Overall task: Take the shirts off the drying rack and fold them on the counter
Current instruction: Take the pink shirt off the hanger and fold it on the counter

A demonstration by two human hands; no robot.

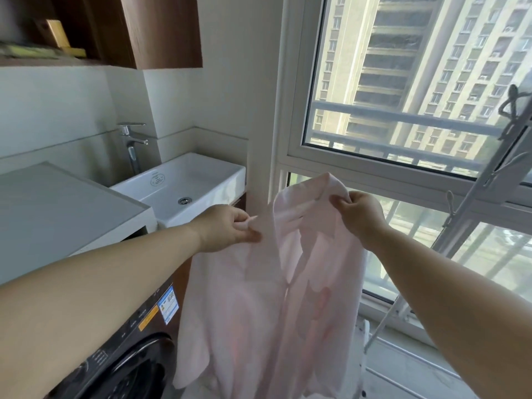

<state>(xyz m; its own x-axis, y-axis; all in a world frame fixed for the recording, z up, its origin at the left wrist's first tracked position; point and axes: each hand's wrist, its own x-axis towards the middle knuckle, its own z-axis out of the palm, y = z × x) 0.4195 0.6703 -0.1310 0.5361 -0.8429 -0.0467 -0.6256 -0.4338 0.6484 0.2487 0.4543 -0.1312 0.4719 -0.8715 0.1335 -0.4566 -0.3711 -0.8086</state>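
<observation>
A pale pink shirt (267, 298) hangs in the air in front of me, held up by both hands near its collar. My left hand (227, 228) pinches the shirt's left front edge. My right hand (357, 214) grips the fabric at the collar and shoulder, a little higher. The shirt's body and a sleeve dangle down past the bottom of the view. The white drying rack (472, 197) stands at the right against the window, with no shirt visible on the part I see. The grey counter (51, 208) lies at the left, over the washing machine.
A white sink (201, 180) with a chrome tap (132, 145) sits beyond the counter. A dark front-loading washing machine (129, 355) is below the counter. A large window (403, 82) fills the right side. A wooden wall cabinet (115, 30) hangs above.
</observation>
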